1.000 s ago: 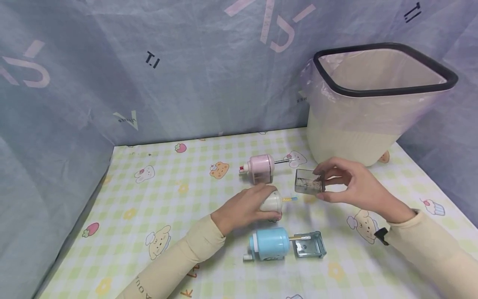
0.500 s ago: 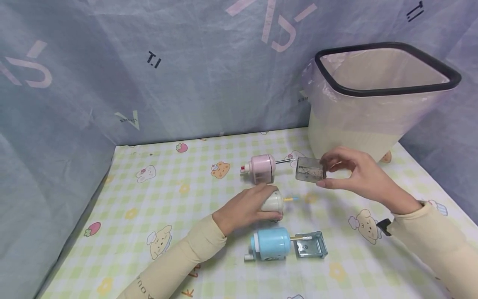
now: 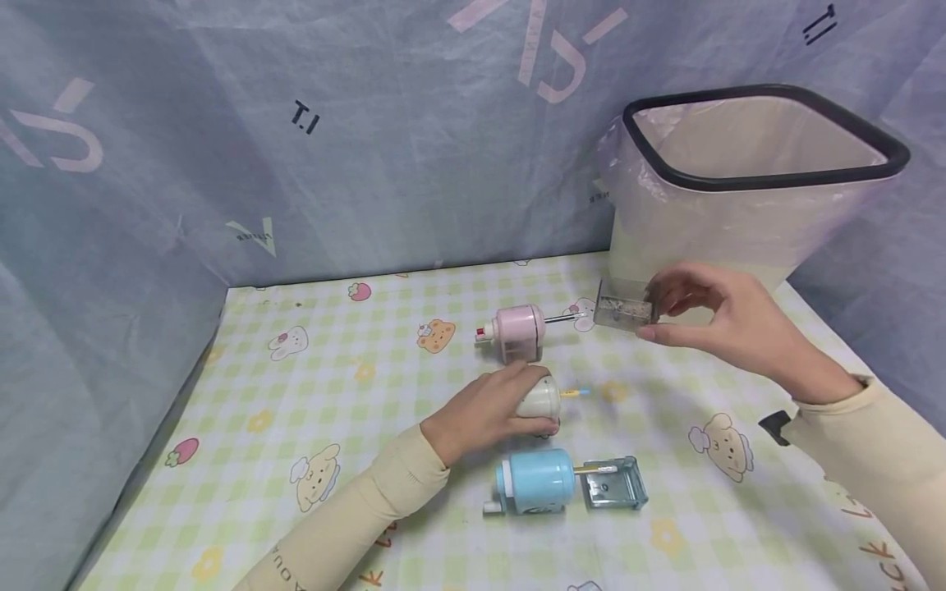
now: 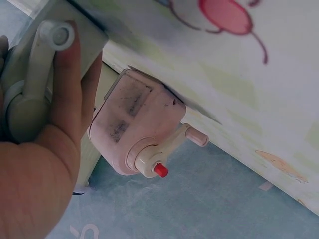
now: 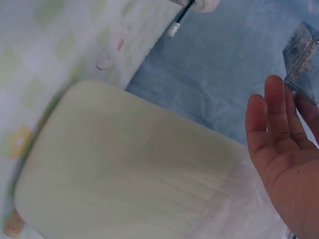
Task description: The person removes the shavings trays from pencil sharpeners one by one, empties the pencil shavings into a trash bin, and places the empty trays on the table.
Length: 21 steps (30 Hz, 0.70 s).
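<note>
My left hand grips a white crank pencil sharpener on the table, and a yellow pencil with a blue end sticks out of it. In the left wrist view the crank handle of that sharpener shows beside my fingers. My right hand pinches a clear grey shavings drawer by its end, above the table near the bin. Shavings lie inside the drawer, also seen in the right wrist view.
A pink sharpener with a dark pencil stands behind the white one. In front are a blue sharpener with a pencil and its drawer. A lined, black-rimmed bin stands at the back right.
My right hand has lifted the shavings drawer and carried it away from me, slightly rightward, toward the bin. My left hand has stayed on the white sharpener.
</note>
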{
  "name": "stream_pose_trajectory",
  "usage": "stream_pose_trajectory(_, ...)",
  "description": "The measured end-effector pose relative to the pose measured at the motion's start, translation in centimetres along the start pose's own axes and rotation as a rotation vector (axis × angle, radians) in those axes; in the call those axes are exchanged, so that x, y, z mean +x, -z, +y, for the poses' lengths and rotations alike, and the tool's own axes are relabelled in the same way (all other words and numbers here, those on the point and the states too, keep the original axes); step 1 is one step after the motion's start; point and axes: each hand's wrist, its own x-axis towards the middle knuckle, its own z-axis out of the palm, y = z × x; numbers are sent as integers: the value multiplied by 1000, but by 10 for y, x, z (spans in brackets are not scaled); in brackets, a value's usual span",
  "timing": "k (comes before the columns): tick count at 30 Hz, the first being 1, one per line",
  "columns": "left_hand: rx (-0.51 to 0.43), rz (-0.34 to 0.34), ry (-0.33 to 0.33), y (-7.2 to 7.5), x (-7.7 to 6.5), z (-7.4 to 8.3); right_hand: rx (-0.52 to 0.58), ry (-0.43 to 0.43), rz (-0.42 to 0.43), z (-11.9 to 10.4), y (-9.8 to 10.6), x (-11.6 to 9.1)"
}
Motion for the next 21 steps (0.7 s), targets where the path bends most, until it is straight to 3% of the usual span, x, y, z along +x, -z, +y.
stream_pose_trajectory(13, 2, 0, 4, 0, 0, 1, -108, -82, 10, -19, 23, 12)
stream_pose_trajectory(21, 8, 5, -4, 0, 0, 0, -114, -131, 89, -35, 38, 17)
